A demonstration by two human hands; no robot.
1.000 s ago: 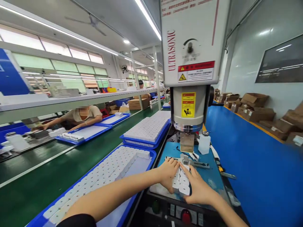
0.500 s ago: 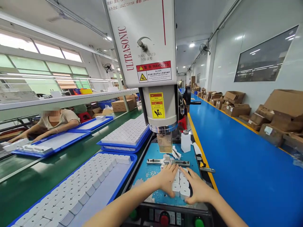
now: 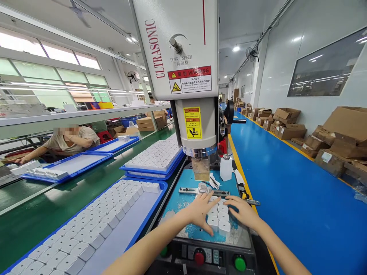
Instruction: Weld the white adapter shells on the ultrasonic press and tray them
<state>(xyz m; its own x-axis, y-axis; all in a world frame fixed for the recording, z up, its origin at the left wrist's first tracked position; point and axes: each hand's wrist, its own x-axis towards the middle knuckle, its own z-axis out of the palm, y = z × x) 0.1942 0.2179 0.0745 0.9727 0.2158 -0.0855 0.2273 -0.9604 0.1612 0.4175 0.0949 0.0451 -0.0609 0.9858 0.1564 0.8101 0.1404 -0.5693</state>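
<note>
Several small white plastic housings, each with a small hole on top, stand in two short rows on the blue machine bed. Along their left side lies my left hand, fingers spread and thumb apart. My right hand is on their right, open, its fingertips at the far end of the rows. Neither hand is closed around a housing. Just beyond the fingers sits a metal fixture, partly hidden by my left hand. Above it hangs the horn of the ultrasonic machine.
On the left, a blue tray holds rows of white housings, with stacked full trays behind. A white bottle stands at the bed's back right. Red and green buttons line the front. A co-worker sits across the green belt.
My right hand has drawn away to the right from the near housings, and my left hand's fingers have spread. The view has shifted slightly. The co-worker has raised one hand.
</note>
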